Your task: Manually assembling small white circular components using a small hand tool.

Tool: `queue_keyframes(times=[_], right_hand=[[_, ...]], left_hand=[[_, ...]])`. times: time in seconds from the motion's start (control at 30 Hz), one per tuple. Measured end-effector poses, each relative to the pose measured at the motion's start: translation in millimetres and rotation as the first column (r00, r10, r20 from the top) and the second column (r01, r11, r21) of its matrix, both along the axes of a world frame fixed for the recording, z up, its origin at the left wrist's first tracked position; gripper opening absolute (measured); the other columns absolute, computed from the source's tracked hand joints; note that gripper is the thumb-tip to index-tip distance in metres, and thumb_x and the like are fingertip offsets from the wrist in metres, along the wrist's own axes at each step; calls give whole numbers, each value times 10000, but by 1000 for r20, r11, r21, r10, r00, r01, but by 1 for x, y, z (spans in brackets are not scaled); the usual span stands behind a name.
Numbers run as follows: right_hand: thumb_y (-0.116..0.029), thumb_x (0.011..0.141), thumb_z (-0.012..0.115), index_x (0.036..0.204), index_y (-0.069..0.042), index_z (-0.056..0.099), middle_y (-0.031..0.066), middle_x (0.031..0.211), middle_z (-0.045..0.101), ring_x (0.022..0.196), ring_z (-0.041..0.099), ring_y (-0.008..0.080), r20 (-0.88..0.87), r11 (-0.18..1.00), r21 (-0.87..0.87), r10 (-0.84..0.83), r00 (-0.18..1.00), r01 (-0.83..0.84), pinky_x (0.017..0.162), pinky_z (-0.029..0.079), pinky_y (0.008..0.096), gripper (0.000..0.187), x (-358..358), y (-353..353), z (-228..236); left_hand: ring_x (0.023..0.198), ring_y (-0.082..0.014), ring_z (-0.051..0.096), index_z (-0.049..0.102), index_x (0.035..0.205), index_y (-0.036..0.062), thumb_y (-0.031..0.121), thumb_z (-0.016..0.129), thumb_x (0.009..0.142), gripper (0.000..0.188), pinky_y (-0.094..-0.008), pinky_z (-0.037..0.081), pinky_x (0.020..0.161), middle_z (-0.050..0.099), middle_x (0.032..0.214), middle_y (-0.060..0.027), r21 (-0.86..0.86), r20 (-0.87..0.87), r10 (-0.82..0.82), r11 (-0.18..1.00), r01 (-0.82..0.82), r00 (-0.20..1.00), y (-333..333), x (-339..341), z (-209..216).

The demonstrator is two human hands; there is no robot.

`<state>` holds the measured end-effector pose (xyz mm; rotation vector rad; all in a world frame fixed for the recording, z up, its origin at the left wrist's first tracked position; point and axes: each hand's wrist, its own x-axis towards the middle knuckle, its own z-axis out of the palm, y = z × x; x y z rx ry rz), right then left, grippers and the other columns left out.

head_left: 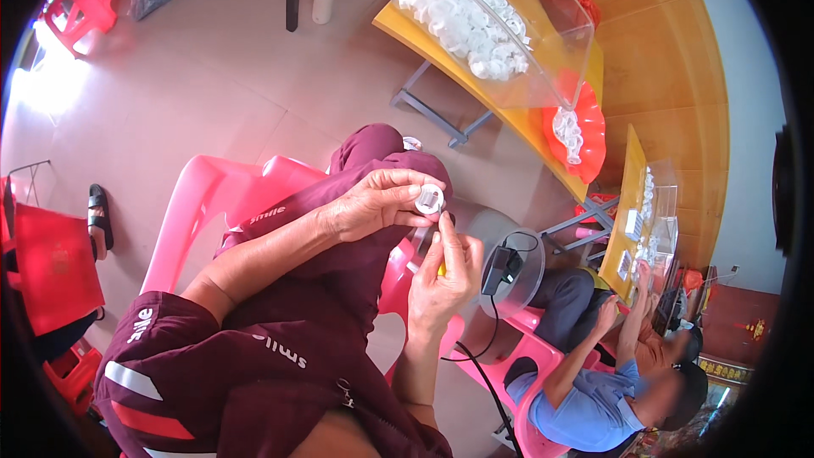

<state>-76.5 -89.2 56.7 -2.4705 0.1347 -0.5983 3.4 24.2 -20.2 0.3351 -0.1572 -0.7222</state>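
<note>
Between the thumb and fingers of my left hand (373,203) is a small white round plastic part (430,200), its hollow face with a greyish middle turned up. My right hand (447,280) is closed around a slim yellow-handled tool (442,269); most of the tool is hidden by the fingers. Its thin tip meets or nearly meets the lower rim of the white part; I cannot tell which. Both hands are close together above my knees.
A clear bin (500,42) of white plastic parts stands on a yellow table (437,47). Beside it, a red scalloped dish (591,140) holds more. A clear round tub (517,276) carries a black adapter (506,265) with cables. Two people sit working at right.
</note>
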Motion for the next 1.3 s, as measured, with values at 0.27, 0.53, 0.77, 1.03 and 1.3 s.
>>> queue_keyframes(times=[0.27, 0.53, 0.77, 1.03, 1.3], right_hand=[[88, 789, 611, 1110, -53, 669, 75, 777, 508, 637, 521, 163, 13, 1000, -10, 14, 1000, -13, 565, 444, 284, 355, -1, 0, 4], [95, 779, 613, 1090, -49, 674, 79, 776, 515, 634, 530, 176, -20, 1000, 14, 14, 1000, -14, 568, 445, 289, 348, 1, 5, 6], [94, 788, 604, 1090, -46, 673, 78, 768, 512, 631, 526, 173, -41, 999, 45, -16, 999, 18, 571, 446, 292, 340, 3, 8, 2], [143, 753, 580, 1112, -47, 653, 70, 774, 500, 596, 550, 149, -11, 999, 38, 18, 1000, -17, 507, 488, 281, 413, 5, 9, -6], [143, 763, 549, 1139, -46, 642, 68, 765, 487, 594, 533, 154, -28, 991, 126, 50, 998, -46, 523, 478, 282, 431, 2, 6, -9]], left_hand=[[1060, -206, 604, 522, 1248, -9, 184, 499, 960, 348, -335, 518, 916, 617, 1123, -122, -22, -10, -19, 1000, 18, 1000, -4, -1, -1], [1023, -182, 615, 567, 1209, 8, 152, 568, 923, 320, -326, 529, 894, 628, 1097, -86, 2, -9, 11, 1000, -11, 1000, -5, -4, -1], [989, -157, 621, 604, 1171, 28, 123, 591, 907, 281, -313, 533, 874, 640, 1068, -65, 60, 17, 42, 997, -43, 999, -6, -5, 1], [975, -167, 631, 616, 1150, 27, 90, 606, 892, 266, -319, 533, 874, 649, 1054, -72, 78, 49, 130, 988, -133, 990, -10, -9, -2], [984, -178, 631, 616, 1148, 25, 81, 609, 887, 267, -334, 533, 878, 648, 1066, -81, 73, 10, 119, 990, -119, 993, -8, -8, -3]])
